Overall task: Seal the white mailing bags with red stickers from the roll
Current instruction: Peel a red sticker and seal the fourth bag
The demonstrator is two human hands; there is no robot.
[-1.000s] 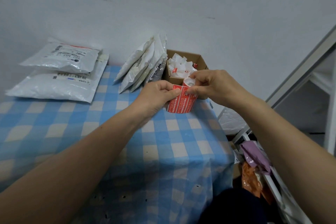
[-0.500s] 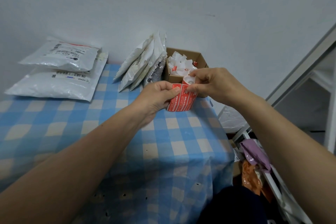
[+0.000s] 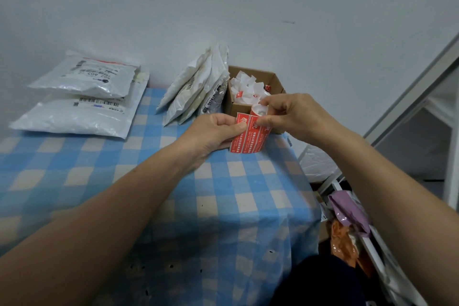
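Note:
Over the far right part of the checked table, both hands hold a roll of red stickers (image 3: 250, 138) with white print. My left hand (image 3: 213, 133) pinches the loose left edge of a sticker. My right hand (image 3: 290, 113) grips the top of the roll by its white core. Two white mailing bags (image 3: 82, 104) lie stacked flat at the far left, the upper one showing a red strip. Several more white bags (image 3: 196, 87) lean upright against a cardboard box.
The brown cardboard box (image 3: 270, 79) at the table's far right corner holds crumpled white backing paper. A blue and cream checked cloth (image 3: 223, 206) covers the table. Right of the table stand a white metal frame (image 3: 409, 97) and purple and orange bags (image 3: 347, 218) on the floor.
The sticker's left edge has come further off the roll between my left thumb and fingers. Both hands stay at about the same spot.

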